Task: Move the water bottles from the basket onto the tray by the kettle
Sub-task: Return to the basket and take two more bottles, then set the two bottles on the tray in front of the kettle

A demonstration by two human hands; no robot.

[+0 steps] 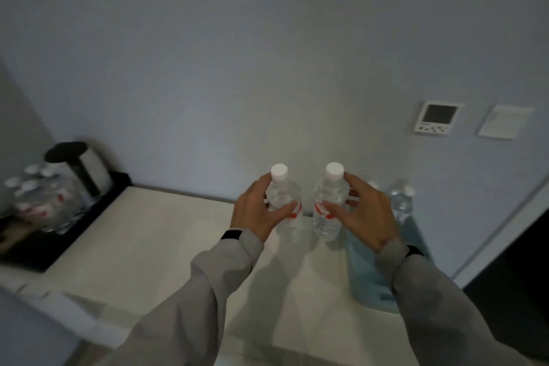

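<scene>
My left hand [258, 211] grips a clear water bottle [289, 224] with a white cap and red label, held upright above the white counter. A second bottle of the same kind [326, 218] is upright in my right hand [364, 217]. The two bottles are side by side, a little apart. To the right stands a blue basket [365, 273] with another bottle [401, 200] in it. Far left, a black tray [44, 249] carries several bottles [44, 200] and a black-and-white kettle [80, 166].
The white counter [154, 241] runs from the tray to the basket, against a grey wall. A wall thermostat [436, 117] and a switch plate [505, 121] hang at the right. A dark doorway is at the far right.
</scene>
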